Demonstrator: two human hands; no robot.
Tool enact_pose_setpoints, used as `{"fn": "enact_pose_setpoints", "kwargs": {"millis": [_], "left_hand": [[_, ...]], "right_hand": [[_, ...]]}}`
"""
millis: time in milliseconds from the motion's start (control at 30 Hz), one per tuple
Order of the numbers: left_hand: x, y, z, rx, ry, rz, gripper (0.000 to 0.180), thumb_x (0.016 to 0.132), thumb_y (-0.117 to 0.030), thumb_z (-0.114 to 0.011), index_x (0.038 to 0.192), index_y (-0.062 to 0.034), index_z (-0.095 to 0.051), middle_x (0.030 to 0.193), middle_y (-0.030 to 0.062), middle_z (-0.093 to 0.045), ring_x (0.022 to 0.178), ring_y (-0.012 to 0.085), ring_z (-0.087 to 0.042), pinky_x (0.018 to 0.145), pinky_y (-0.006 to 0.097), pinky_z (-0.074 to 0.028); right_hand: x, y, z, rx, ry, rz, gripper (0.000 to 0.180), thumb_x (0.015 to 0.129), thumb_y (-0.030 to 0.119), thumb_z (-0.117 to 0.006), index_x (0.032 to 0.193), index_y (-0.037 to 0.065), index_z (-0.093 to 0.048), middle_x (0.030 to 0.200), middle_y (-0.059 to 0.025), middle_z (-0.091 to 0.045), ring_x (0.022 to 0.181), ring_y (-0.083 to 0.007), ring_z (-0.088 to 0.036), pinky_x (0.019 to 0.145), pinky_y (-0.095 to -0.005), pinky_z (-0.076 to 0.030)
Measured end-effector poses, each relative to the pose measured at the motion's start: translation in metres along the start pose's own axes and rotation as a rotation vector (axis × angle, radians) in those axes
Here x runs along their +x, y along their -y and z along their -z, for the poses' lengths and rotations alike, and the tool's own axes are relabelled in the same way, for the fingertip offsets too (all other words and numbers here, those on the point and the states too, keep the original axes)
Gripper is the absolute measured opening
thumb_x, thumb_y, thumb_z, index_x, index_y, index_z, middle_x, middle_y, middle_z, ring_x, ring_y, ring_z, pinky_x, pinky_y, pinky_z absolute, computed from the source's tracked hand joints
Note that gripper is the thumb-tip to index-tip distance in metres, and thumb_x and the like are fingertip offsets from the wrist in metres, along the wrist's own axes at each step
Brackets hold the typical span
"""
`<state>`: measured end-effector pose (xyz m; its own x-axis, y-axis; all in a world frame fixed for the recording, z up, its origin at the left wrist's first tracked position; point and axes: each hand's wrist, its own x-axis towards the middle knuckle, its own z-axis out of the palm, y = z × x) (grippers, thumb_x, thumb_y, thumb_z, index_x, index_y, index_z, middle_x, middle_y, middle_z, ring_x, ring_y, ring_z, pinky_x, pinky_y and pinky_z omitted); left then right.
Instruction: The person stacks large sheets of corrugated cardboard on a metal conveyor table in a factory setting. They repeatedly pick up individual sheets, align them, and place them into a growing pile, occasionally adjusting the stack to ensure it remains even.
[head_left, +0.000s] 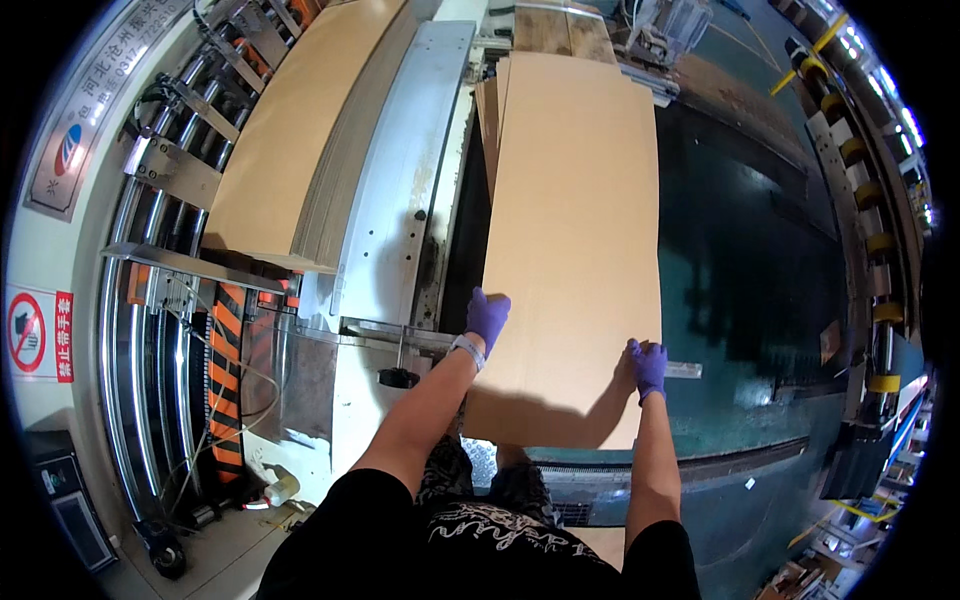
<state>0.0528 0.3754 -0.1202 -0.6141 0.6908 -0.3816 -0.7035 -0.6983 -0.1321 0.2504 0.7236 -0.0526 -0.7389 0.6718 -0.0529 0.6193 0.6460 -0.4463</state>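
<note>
A long brown cardboard sheet (574, 230) stretches away in front of me, its near edge close to my legs. My left hand (488, 318), in a purple glove, grips the sheet's left edge with the fingers curled under and the thumb on top. On the opposite edge, a little nearer to me, my right hand (648, 366) holds it the same way, also gloved in purple. Other brown sheets (488, 120) show at the far left edge of the held one. How many sheets my hands hold is hard to make out.
To the left, a stack of cardboard sheets (300, 140) lies on a machine with metal rollers (130, 400). A pale metal beam (400, 170) runs between that stack and me. Dark green floor (750, 260) spreads to the right, towards a roller rail (880, 260).
</note>
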Motion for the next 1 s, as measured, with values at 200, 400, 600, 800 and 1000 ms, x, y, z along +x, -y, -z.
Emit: {"fn": "enact_pose_setpoints", "kwargs": {"millis": [200,400,600,800,1000], "left_hand": [[-0.017,0.041,-0.035,1.188,-0.475,-0.37,0.033,0.078,-0.033,-0.071,0.086,-0.0111,-0.047,0.066,-0.0021,-0.045,0.054,0.0115,-0.044,0.047,0.028,-0.039],[-0.027,0.045,-0.053,1.222,-0.698,-0.479,0.033,0.079,-0.022,-0.07,0.099,-0.0063,-0.049,0.069,0.0,-0.051,0.055,0.0097,-0.051,0.046,0.028,-0.042],[-0.059,0.035,-0.107,1.363,-0.688,-0.474,0.029,0.077,-0.023,-0.069,0.082,-0.005,-0.047,0.066,0.0026,-0.054,0.059,0.0107,-0.056,0.049,0.029,-0.045],[-0.07,0.031,-0.135,1.257,-0.562,-0.581,0.015,0.088,-0.02,-0.058,0.084,-0.0068,-0.052,0.072,-0.0022,-0.052,0.066,0.0072,-0.053,0.054,0.026,-0.042],[-0.019,0.051,-0.153,1.12,-0.288,-0.488,0.047,0.094,-0.032,-0.054,0.13,-0.0011,-0.048,0.125,0.0095,-0.053,0.117,0.0173,-0.048,0.099,0.032,-0.038]], "right_hand": [[-0.01,-0.006,-0.003,0.095,0.055,-0.203,0.052,0.08,0.046,-0.07,0.096,-0.002,-0.058,0.096,-0.0273,-0.063,0.093,-0.0448,-0.06,0.08,-0.0484,-0.049],[-0.015,0.016,0.007,0.267,0.079,-0.243,0.046,0.084,0.042,-0.069,0.099,-0.001,-0.057,0.092,-0.0224,-0.065,0.086,-0.038,-0.062,0.079,-0.0428,-0.049],[-0.021,0.016,0.023,0.369,0.067,-0.254,0.046,0.084,0.038,-0.071,0.098,-0.003,-0.058,0.088,-0.0125,-0.065,0.08,-0.0208,-0.061,0.072,-0.0353,-0.049],[-0.003,0.103,0.162,0.809,0.597,-0.189,0.047,0.084,0.026,-0.074,0.119,-0.002,-0.06,0.114,-0.0066,-0.064,0.103,-0.014,-0.059,0.089,-0.0288,-0.047],[0.012,0.256,0.293,0.667,0.532,0.2,0.04,0.093,0.025,-0.059,0.123,-0.002,-0.053,0.11,-0.0084,-0.063,0.097,-0.0128,-0.058,0.084,-0.0284,-0.047]]}}
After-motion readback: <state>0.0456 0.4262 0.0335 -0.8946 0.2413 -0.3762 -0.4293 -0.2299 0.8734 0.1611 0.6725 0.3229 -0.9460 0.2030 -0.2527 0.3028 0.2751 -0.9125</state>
